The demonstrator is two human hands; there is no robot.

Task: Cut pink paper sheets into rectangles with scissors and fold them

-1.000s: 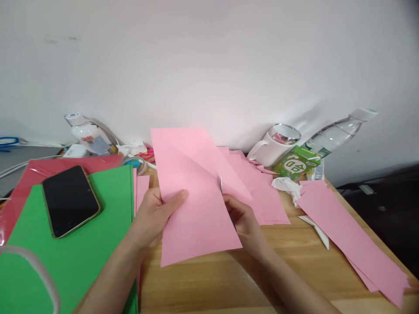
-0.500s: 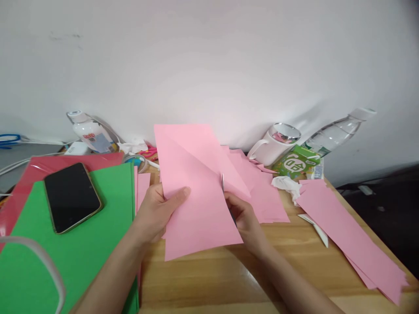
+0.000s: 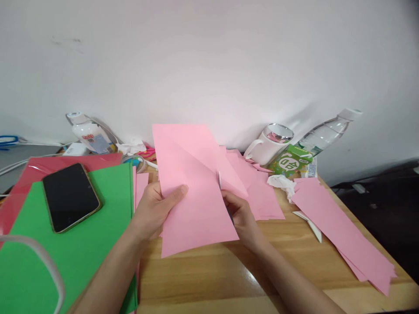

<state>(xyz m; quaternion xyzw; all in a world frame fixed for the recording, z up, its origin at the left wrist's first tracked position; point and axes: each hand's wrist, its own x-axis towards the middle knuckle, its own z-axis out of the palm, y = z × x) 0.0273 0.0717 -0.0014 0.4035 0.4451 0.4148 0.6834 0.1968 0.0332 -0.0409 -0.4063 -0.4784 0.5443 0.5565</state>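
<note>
A sheet of pink paper (image 3: 193, 218) is held up over the table, with a diagonal crease across its upper part. My left hand (image 3: 155, 209) pinches its left edge, thumb on top and the other fingers mostly hidden beneath. My right hand (image 3: 240, 216) is closed around a pair of scissors (image 3: 219, 179) at the paper's right side. A blade tip pokes up through the sheet, and a cut runs from there down to the near right edge. The flap right of the cut lies beyond my fingers. Most of the scissors is hidden by the paper and hand.
Pink sheets (image 3: 268, 200) lie behind, and pink strips (image 3: 343, 235) on the right. A phone (image 3: 71, 197) rests on green paper (image 3: 98, 257) at left. Along the wall stand a white bottle (image 3: 93, 135), a mug (image 3: 266, 148), a green carton (image 3: 290, 161) and a tilted clear bottle (image 3: 327, 133).
The whole view has shifted slightly, with things on the right appearing further left. Both hands keep their hold, and the cut looks almost the same.
</note>
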